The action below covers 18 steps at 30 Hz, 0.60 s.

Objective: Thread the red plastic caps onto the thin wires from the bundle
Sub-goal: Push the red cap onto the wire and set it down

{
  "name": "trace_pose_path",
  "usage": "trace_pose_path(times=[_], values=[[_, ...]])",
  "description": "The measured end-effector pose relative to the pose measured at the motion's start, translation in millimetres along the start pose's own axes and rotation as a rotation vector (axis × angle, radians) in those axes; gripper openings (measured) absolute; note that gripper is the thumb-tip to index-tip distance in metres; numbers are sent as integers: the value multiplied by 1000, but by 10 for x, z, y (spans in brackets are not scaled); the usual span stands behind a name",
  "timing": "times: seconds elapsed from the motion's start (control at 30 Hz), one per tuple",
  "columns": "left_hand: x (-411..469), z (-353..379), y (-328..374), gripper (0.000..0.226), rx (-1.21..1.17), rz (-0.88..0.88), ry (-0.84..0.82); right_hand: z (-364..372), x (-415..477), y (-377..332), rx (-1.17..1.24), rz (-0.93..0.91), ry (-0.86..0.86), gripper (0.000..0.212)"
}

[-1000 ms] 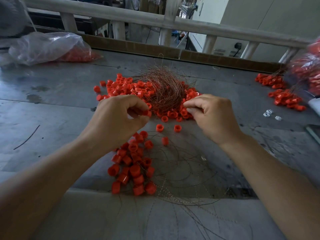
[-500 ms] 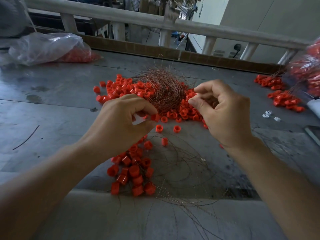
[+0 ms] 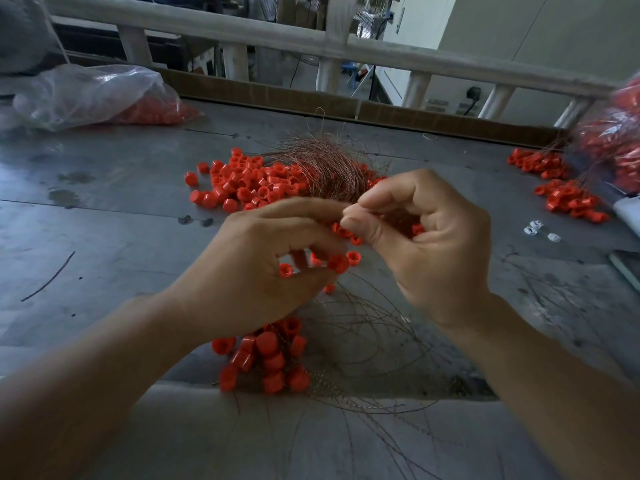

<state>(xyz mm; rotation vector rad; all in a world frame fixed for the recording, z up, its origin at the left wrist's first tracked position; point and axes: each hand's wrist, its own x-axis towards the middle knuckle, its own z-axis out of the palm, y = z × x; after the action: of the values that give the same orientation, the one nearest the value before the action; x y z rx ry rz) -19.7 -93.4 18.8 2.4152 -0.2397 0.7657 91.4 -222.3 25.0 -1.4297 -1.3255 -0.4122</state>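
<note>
A tangled bundle of thin copper wires [image 3: 325, 168] lies on the grey metal table [image 3: 104, 209], amid a heap of loose red plastic caps [image 3: 242, 183]. My left hand [image 3: 263, 268] holds a red cap [image 3: 337, 263] between thumb and curled fingers. My right hand [image 3: 426, 237] pinches a thin wire between thumb and forefinger, its tips touching my left forefinger above the cap. The wire itself is too fine to follow. A cluster of caps on wires [image 3: 266, 358] lies near the front edge, under my left wrist.
A clear plastic bag with red caps [image 3: 97, 95] lies at the back left. More caps [image 3: 561, 192] and another bag [image 3: 620, 133] sit at the right. Small white parts [image 3: 540, 232] lie near the right edge. Loose wire loops [image 3: 374, 344] spread across the front. A railing [image 3: 311, 39] runs behind.
My right hand has come left and down from the pile to meet my left hand. The cap in my left hand now sits lower, under both sets of fingertips.
</note>
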Motion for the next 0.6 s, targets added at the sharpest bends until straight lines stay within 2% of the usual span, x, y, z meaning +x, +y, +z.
trace_pose_path(times=[0.13,0.23,0.33,0.43,0.53,0.6], values=[[4,23,14,23,-41,37,-17,18,-21,-57,98,17,-85,24],[14,-4,15,19,-150,28,40,-22,0,-60,196,175,-231,41],[1,-21,11,22,-397,-51,82,-35,-16,-38,334,329,-401,51],[5,-31,19,27,-491,-95,106,-10,-19,-48,242,294,-331,38],[3,-37,1,16,-459,-111,130,-45,13,-24,72,196,-251,11],[1,-32,-9,19,-434,-149,144,-71,20,5,-43,142,-245,10]])
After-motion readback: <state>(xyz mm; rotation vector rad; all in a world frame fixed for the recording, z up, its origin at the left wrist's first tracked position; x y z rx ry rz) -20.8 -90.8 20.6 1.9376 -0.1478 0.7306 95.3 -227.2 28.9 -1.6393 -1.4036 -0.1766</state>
